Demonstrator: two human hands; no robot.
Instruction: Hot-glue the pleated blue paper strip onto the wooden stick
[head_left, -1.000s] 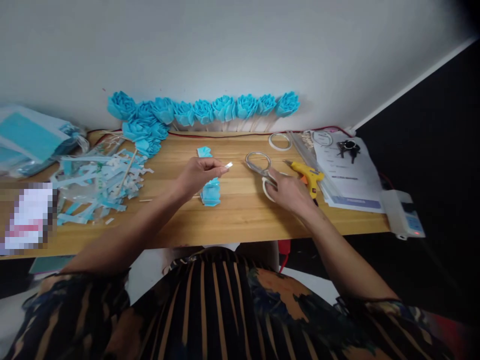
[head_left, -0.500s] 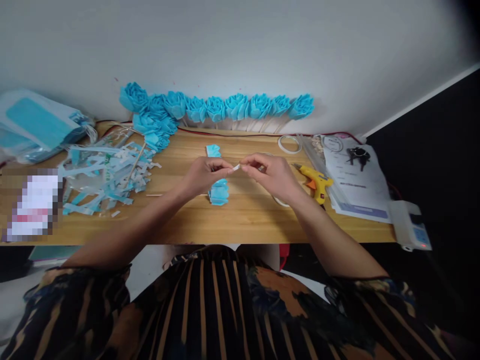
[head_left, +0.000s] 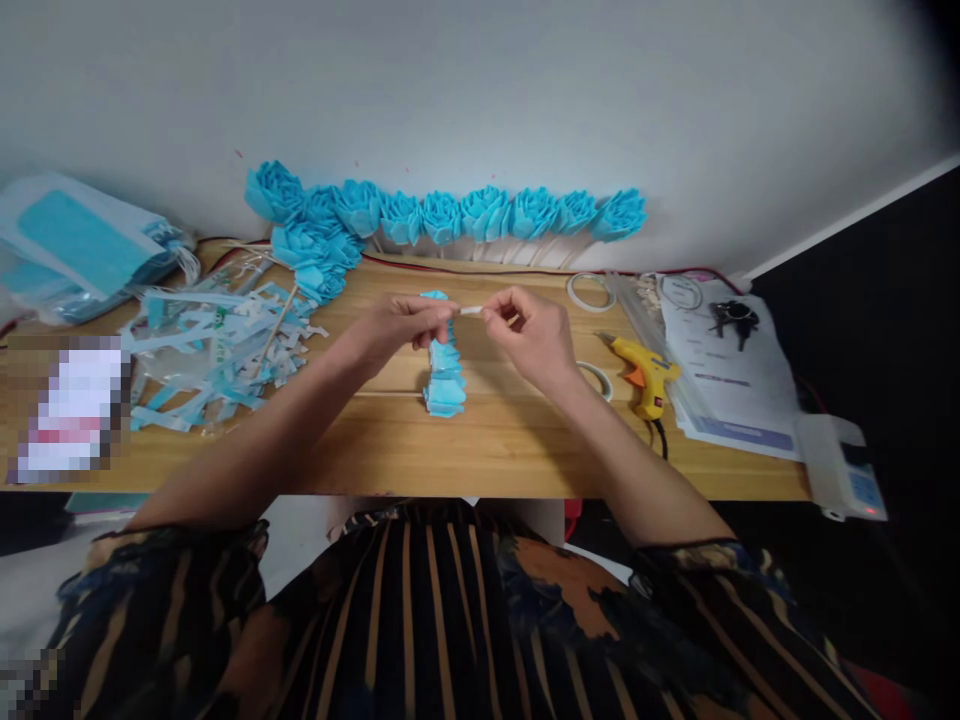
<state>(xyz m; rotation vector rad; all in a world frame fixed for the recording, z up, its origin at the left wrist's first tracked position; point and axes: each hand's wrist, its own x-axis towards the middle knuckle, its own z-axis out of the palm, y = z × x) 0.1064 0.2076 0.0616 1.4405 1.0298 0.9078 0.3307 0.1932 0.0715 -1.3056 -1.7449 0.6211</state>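
Note:
My left hand (head_left: 397, 328) and my right hand (head_left: 529, 335) meet above the middle of the wooden desk (head_left: 487, 450). Both pinch a small white strip (head_left: 470, 311), one at each end. Under and between the hands lies a stack of blue folded paper pieces (head_left: 444, 378). A roll of white tape (head_left: 596, 378) lies just right of my right hand, partly hidden by the wrist.
A row of blue paper roses (head_left: 450, 215) leans on the wall. Blue and white scraps (head_left: 217, 350) are heaped at the left beside plastic bags (head_left: 82, 245). A yellow glue gun (head_left: 645, 370), another tape ring (head_left: 589, 290), papers with keys (head_left: 724, 360) and a white device (head_left: 840, 465) lie at the right.
My right hand left the scissors, came over to the left hand and pinched the other end of the white strip. Both hands rose slightly. The view shifted a little left.

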